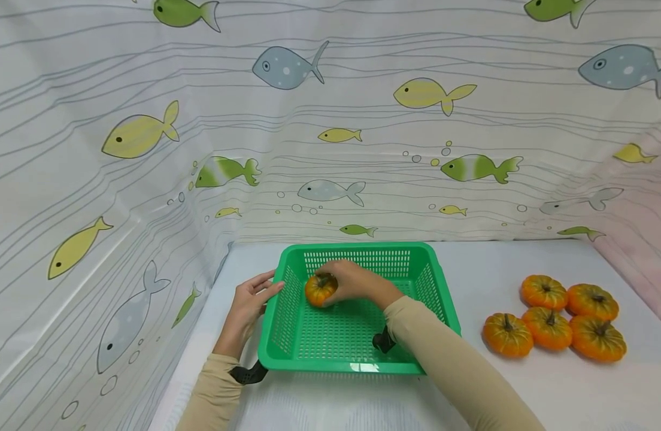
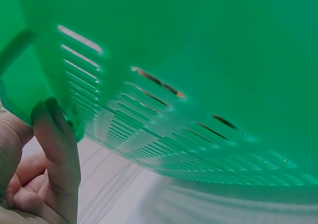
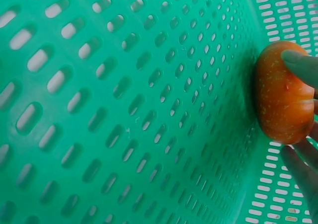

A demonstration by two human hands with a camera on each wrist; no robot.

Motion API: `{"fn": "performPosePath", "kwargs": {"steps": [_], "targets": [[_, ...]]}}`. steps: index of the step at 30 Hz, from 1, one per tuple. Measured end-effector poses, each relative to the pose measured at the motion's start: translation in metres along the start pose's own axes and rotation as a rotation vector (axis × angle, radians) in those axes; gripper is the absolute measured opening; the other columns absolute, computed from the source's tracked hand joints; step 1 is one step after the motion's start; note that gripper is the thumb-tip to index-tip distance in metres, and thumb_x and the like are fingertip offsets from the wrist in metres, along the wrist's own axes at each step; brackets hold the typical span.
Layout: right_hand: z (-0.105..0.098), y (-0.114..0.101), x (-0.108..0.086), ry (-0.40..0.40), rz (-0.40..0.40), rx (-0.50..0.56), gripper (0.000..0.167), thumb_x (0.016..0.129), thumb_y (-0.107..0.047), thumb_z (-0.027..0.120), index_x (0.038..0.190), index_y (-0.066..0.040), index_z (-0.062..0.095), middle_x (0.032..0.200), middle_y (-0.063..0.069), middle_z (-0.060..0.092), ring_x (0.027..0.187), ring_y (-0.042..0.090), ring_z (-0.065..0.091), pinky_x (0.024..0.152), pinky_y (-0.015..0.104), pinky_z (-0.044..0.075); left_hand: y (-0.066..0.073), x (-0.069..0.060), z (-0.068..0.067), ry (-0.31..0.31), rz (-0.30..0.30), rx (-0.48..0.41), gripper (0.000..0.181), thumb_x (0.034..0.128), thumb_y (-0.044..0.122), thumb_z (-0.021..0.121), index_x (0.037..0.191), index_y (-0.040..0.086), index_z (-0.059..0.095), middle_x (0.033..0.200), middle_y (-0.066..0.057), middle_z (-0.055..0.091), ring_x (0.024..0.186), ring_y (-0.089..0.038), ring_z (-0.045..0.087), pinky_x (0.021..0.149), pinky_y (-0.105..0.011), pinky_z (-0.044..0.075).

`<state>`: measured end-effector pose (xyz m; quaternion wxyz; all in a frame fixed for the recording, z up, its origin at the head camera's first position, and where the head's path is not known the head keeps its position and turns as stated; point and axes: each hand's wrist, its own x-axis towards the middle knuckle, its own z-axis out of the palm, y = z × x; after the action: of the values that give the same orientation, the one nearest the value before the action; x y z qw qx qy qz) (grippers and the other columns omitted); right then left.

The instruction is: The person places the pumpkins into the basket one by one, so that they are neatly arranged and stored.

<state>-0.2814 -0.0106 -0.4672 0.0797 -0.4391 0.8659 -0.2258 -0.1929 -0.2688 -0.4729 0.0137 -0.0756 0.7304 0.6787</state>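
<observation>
A green slotted basket (image 1: 357,366) stands on the white table. Inside it, at the back left, the right hand (image 1: 349,281) grips a small orange pumpkin (image 1: 315,291) with thumb and fingers on either side. The right wrist view has that pumpkin (image 3: 280,97) low in the basket (image 3: 149,105), with the right hand's fingers (image 3: 304,69) around it. At the basket's left rim is the left hand (image 1: 249,305), thumb and fingers at the edge. In the left wrist view the left hand (image 2: 49,169) holds the rim of the basket (image 2: 208,45).
Several orange pumpkins (image 1: 548,328) sit grouped on the table to the right of the basket. A cloth printed with fish (image 1: 330,190) hangs behind and along the left side. Black wrist-worn devices (image 1: 248,374) show below both hands.
</observation>
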Motion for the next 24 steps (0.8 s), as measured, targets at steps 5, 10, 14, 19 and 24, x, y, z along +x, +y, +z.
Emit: {"fn": "performPosePath", "kwargs": {"steps": [5, 10, 14, 19, 24], "targets": [[-0.002, 0.000, 0.000, -0.012, 0.015, 0.007, 0.069, 0.081, -0.034, 0.090, 0.139, -0.007, 0.064, 0.136, 0.007, 0.068, 0.127, 0.022, 0.062, 0.111, 0.038, 0.051, 0.000, 0.000, 0.000, -0.003, -0.001, -0.006, 0.056, 0.0957, 0.019, 0.076, 0.146, 0.004, 0.057, 0.088, 0.007, 0.069, 0.072, -0.006, 0.072, 0.066, -0.028, 0.064], [-0.007, 0.000, -0.001, -0.004, 0.035, 0.016, 0.072, 0.079, -0.035, 0.091, 0.140, -0.009, 0.063, 0.138, 0.005, 0.067, 0.129, 0.022, 0.061, 0.113, 0.039, 0.050, 0.001, 0.000, 0.000, -0.007, 0.002, -0.010, 0.056, 0.0957, 0.019, 0.076, 0.146, 0.005, 0.057, 0.087, 0.007, 0.070, 0.072, -0.007, 0.072, 0.067, -0.028, 0.064], [-0.011, 0.000, -0.002, -0.003, 0.038, 0.032, 0.074, 0.080, -0.035, 0.091, 0.141, -0.007, 0.062, 0.140, 0.007, 0.066, 0.130, 0.024, 0.061, 0.114, 0.041, 0.049, 0.002, 0.000, 0.000, -0.012, -0.002, -0.007, 0.056, 0.0960, 0.020, 0.076, 0.146, 0.005, 0.056, 0.088, 0.007, 0.070, 0.071, -0.006, 0.072, 0.066, -0.027, 0.064], [-0.015, 0.000, -0.005, 0.005, 0.049, 0.087, 0.074, 0.081, -0.031, 0.089, 0.143, -0.005, 0.060, 0.143, 0.011, 0.064, 0.131, 0.027, 0.060, 0.114, 0.044, 0.049, 0.002, -0.001, 0.000, -0.010, -0.009, -0.001, 0.057, 0.0964, 0.021, 0.076, 0.147, 0.004, 0.055, 0.090, 0.007, 0.069, 0.071, -0.006, 0.072, 0.065, -0.025, 0.063], [-0.018, 0.001, -0.008, 0.009, 0.063, 0.106, 0.074, 0.084, -0.031, 0.087, 0.146, -0.006, 0.057, 0.146, 0.010, 0.062, 0.133, 0.026, 0.060, 0.115, 0.043, 0.048, 0.001, -0.001, 0.000, -0.006, -0.010, -0.005, 0.056, 0.0965, 0.020, 0.076, 0.146, 0.005, 0.056, 0.090, 0.007, 0.069, 0.070, -0.006, 0.071, 0.064, -0.025, 0.063]]}}
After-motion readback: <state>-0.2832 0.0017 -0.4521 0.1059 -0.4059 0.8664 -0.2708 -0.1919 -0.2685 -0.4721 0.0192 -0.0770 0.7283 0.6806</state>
